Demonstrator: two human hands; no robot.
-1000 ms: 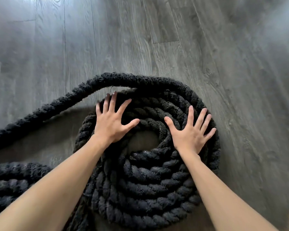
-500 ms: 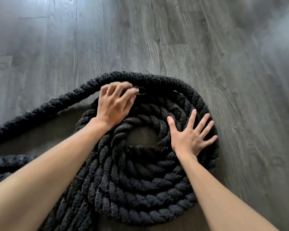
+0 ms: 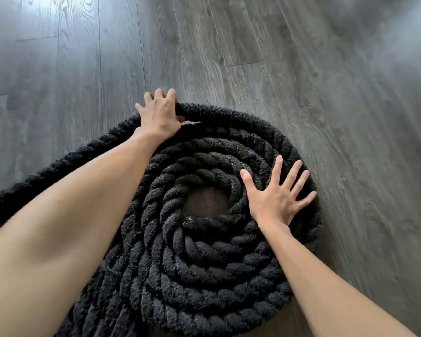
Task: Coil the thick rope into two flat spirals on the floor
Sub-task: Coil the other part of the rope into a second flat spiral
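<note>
A thick black twisted rope [image 3: 204,263] lies on the grey wood floor as a flat spiral of several turns, with a small bare patch of floor at its centre. My left hand [image 3: 159,113] reaches to the far edge of the spiral, fingers curled over the outermost strand. My right hand [image 3: 275,198] lies flat with fingers spread on the right side of the coil. The loose rope [image 3: 46,171] runs off to the left from under my left arm, which hides part of it.
Grey plank floor [image 3: 301,69] stretches beyond and to the right of the coil. A pale scrap or tag [image 3: 190,122] sticks out beside my left hand.
My left hand has moved from the inner turns out to the far outer strand and curled over it. The outer strand now lies closer against the coil. My right hand stays flat.
</note>
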